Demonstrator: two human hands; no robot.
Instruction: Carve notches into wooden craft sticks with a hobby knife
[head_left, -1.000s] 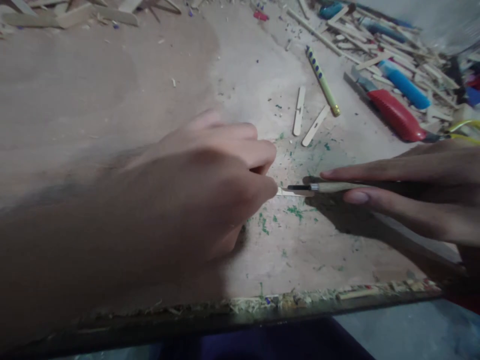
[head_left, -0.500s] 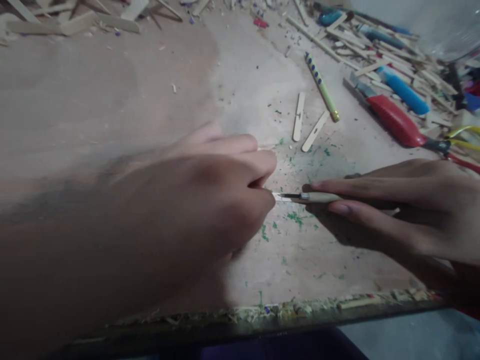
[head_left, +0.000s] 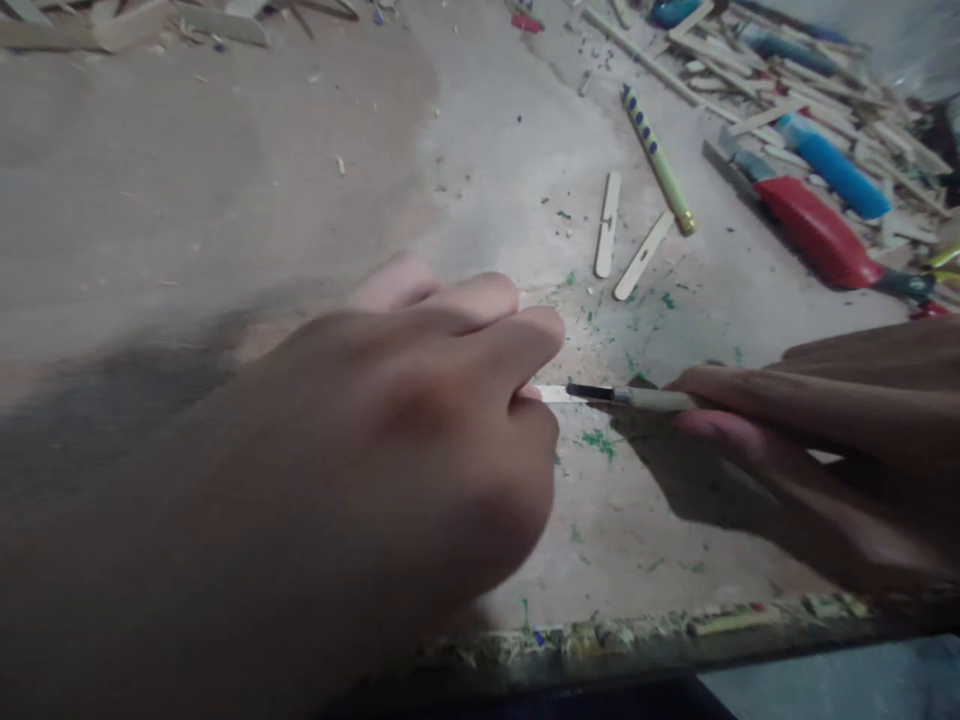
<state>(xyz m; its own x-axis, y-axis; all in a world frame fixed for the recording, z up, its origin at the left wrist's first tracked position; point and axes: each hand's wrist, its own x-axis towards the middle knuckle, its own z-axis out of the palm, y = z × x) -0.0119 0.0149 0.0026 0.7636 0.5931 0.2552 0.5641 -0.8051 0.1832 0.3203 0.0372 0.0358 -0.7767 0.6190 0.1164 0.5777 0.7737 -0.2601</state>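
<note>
My left hand (head_left: pixel 442 430) is closed around one end of a thin pale wooden stick (head_left: pixel 553 394), most of which the fingers hide. Between the thumb and fingers of my right hand (head_left: pixel 787 430) is a carving knife (head_left: pixel 652 400) with a pale handle, a metal collar and a dark narrow blade. The blade lies along the stick, its tip pointing at my left fingers and apart from them. Two short flat sticks (head_left: pixel 607 225) with small cuts in their middles lie beyond my hands, next to a yellow-green pencil (head_left: pixel 664 165) with blue spots.
At the right lie a red-handled tool (head_left: pixel 817 230) and a blue-handled one (head_left: pixel 836 165), beside a heap of wooden sticks (head_left: pixel 810 100). More wood pieces (head_left: pixel 135 25) sit at the far left. Shavings line the table's front edge (head_left: pixel 600 645).
The knife and my right hand have shifted slightly right, away from my left fingers. More of the stick shows now. My left hand has turned a little. The view has shifted slightly.
</note>
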